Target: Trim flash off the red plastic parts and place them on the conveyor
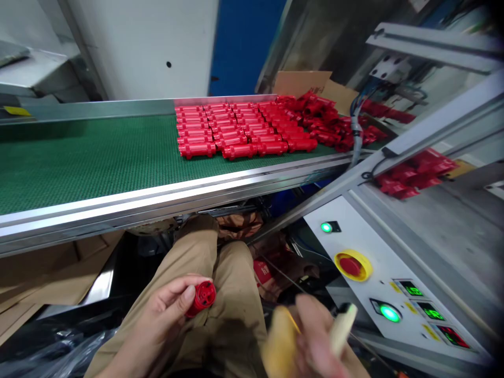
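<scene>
My left hand (173, 307) is closed around a red cylindrical plastic part (205, 295), held over my lap. Its round end, with small dark openings, faces up towards me; the fingers cover much of its side. To the right, my right hand (315, 336) is smeared by motion, with its fingers wrapped round a yellow-and-cream object. A broad yellow piece (280, 344) shows on its left side and a pale, handle-like end (344, 328) sticks out on its right. What kind of object this is I cannot make out. The two hands are apart.
Rows of red ribbed plastic housings (240, 151) lie on a green conveyor belt (98, 163) ahead, with a loose red heap (331, 123) at its right. A control panel (378, 283) with a red emergency stop button (350, 266) stands close by my right hand. Cardboard (51, 273) lies lower left.
</scene>
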Tool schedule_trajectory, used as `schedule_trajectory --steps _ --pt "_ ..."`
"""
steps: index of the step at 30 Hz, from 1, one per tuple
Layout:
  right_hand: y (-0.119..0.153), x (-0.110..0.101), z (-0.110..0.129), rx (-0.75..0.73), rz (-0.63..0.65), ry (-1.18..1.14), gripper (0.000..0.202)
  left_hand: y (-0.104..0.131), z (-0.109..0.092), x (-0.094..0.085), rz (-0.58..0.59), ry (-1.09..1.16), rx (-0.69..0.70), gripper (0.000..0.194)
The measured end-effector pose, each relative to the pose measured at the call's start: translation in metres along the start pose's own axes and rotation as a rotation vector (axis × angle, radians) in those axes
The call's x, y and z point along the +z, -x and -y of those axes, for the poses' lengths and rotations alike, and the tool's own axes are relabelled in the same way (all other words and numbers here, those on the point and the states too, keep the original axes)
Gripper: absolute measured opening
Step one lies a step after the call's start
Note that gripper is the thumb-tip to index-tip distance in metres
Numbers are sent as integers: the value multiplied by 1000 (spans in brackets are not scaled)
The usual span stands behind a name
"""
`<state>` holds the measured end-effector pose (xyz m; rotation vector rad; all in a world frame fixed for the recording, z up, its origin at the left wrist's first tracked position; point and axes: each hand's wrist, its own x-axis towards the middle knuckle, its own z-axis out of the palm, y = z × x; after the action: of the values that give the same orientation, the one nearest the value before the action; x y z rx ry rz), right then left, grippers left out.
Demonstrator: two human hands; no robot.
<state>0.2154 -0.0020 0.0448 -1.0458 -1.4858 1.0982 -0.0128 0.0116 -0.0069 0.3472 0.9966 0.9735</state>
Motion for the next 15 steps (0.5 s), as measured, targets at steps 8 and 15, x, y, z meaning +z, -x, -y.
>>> schedule_trajectory --steps 8,15 --pt "-23 28 -9 -153 87 126 14 -1 4 -2 181 128 -117 39" --pt "-23 33 -11 -170 150 40 15 -3 16 -5 226 182 -169 42"
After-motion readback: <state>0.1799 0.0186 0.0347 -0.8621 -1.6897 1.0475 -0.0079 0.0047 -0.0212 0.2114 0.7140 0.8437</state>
